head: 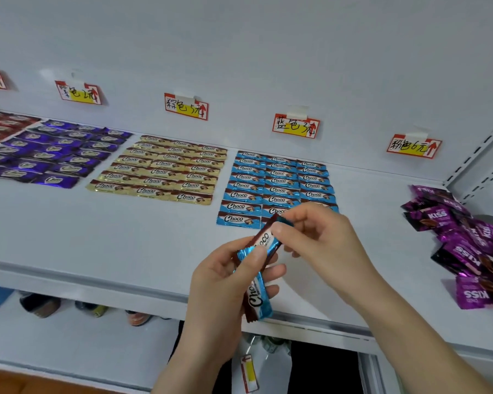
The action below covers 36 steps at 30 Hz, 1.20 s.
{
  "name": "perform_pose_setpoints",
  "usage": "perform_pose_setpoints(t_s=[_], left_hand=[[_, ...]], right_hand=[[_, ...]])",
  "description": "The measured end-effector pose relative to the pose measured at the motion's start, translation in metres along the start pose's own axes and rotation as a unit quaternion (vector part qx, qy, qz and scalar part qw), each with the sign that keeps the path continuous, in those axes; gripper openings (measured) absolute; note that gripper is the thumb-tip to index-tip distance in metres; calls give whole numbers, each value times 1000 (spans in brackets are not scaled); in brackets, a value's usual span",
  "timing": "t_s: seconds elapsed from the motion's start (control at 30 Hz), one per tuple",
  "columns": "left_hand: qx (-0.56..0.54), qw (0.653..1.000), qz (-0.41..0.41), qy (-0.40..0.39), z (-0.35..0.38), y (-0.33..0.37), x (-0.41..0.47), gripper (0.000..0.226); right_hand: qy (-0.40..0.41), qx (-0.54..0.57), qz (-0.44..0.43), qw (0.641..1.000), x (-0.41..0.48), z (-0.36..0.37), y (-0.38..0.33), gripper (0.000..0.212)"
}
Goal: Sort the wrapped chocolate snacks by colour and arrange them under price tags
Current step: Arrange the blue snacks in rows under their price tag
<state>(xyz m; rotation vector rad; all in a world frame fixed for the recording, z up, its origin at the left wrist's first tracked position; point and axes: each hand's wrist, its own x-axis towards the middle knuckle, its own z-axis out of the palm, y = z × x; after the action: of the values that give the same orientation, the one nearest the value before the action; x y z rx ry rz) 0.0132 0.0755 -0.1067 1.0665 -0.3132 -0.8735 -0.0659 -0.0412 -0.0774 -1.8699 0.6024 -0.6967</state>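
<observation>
My left hand [225,282] grips a blue Choco bar [258,297] upright above the shelf's front edge. My right hand [316,237] pinches a second blue Choco bar [265,238] that lies tilted across the top of the first. Behind the hands, blue Choco bars [276,186] lie in neat rows under the blue price tag [296,125]. Gold bars [165,169] lie in rows under the brown tag [186,106], purple bars [52,155] under another tag [79,93], and red bars [0,126] at the far left. The pink tag [413,146] has bare shelf beneath it.
A loose heap of purple Kiss wrappers [461,245] lies at the shelf's right end beside the slotted upright [478,163]. The white shelf [125,237] has bare room along its front. A lower shelf [69,331] holds several small items; a price tag [249,373] hangs below.
</observation>
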Motion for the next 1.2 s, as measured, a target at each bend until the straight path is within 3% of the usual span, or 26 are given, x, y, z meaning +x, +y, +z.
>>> perform_pose_setpoints(t_s=[0.13,0.27,0.37,0.47,0.53,0.67,0.77,1.1,1.2], left_hand=[[32,998,23,56,-14,8,1,29],[55,987,64,135,-34,17,4,29],[47,979,80,182,-50,24,6,21],[33,975,87,202,-63,27,6,21],[24,974,84,210,-68,28,5,19],[5,973,77,218,-74,26,6,20],[-29,975,60,210,-73,25,6,20],[-87,974,39,205,-72,27,8,22],[-91,974,37,203,-72,27,9,22]], right_hand=[[-14,68,71,995,-1,5,6,13],[-6,48,75,996,-2,18,12,20],[21,-93,44,994,-3,29,21,23],[21,-327,-9,945,-9,35,27,12],[25,-388,-49,920,-15,34,30,17],[-40,-371,-100,922,-25,32,28,22],[-94,-407,-99,903,-26,37,31,37],[-74,-434,-91,893,-6,52,33,43],[-49,-415,-95,904,-10,53,31,35]])
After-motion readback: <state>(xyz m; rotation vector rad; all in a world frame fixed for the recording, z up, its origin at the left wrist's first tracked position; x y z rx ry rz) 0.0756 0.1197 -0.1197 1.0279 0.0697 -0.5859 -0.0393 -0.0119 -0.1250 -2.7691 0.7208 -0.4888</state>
